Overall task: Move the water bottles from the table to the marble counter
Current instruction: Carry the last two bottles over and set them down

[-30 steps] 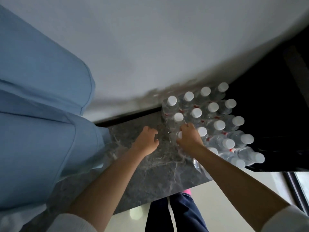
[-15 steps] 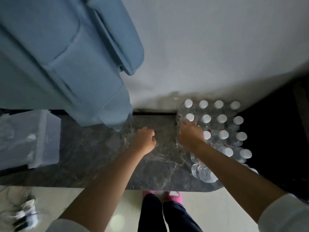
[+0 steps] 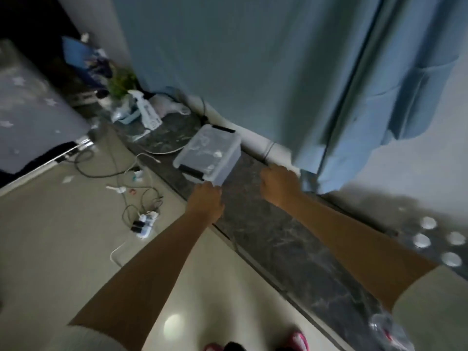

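The water bottles (image 3: 428, 223) stand in a pack at the right end of the dark marble counter (image 3: 268, 239); only a few white caps and one lying bottle (image 3: 391, 330) show, blurred. My left hand (image 3: 206, 202) hovers at the counter's front edge with curled fingers, just short of the corner of a clear plastic box (image 3: 210, 153). Further back over the marble, by the curtain's hem, my right hand (image 3: 279, 184) is also curled and holds nothing. Both hands are well left of the bottles.
A blue curtain (image 3: 253, 72) hangs behind the counter. A spray bottle (image 3: 147, 110), a small plant (image 3: 121, 82) and clutter sit at the counter's far end. Cables and a power strip (image 3: 144, 224) lie on the pale floor. My pink slippers (image 3: 300, 342) show below.
The view has swung left, away from the bottle pack. My right hand has come off the bottle caps and moved left over the bare marble; my left hand now sits near the plastic box.
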Motion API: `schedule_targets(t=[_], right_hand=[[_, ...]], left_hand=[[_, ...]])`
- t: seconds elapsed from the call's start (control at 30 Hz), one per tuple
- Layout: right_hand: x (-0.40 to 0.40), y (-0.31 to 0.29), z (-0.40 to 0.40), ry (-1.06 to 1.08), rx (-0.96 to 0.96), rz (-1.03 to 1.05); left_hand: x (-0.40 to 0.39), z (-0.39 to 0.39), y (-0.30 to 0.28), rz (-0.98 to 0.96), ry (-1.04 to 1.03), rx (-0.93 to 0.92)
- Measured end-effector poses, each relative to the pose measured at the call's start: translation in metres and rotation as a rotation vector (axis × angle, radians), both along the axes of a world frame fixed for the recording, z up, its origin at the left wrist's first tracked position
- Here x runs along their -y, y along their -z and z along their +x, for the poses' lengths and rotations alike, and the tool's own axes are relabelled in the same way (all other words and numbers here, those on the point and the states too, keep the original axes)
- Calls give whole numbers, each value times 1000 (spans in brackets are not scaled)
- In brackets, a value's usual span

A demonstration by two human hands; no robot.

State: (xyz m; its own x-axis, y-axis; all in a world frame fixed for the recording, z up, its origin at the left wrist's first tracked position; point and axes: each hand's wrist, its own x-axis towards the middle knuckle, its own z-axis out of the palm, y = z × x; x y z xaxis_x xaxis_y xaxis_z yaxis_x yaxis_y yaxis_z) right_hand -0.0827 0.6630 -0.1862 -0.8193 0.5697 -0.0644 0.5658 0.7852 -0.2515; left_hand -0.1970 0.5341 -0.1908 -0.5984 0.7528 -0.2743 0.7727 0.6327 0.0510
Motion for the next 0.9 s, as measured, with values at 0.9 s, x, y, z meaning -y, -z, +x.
schedule_targets(t=[0.9], right_hand=[[629,-176,-425,-1031,-355,-41]], left_hand=[[707,-216,-178,107,-1238,-410]])
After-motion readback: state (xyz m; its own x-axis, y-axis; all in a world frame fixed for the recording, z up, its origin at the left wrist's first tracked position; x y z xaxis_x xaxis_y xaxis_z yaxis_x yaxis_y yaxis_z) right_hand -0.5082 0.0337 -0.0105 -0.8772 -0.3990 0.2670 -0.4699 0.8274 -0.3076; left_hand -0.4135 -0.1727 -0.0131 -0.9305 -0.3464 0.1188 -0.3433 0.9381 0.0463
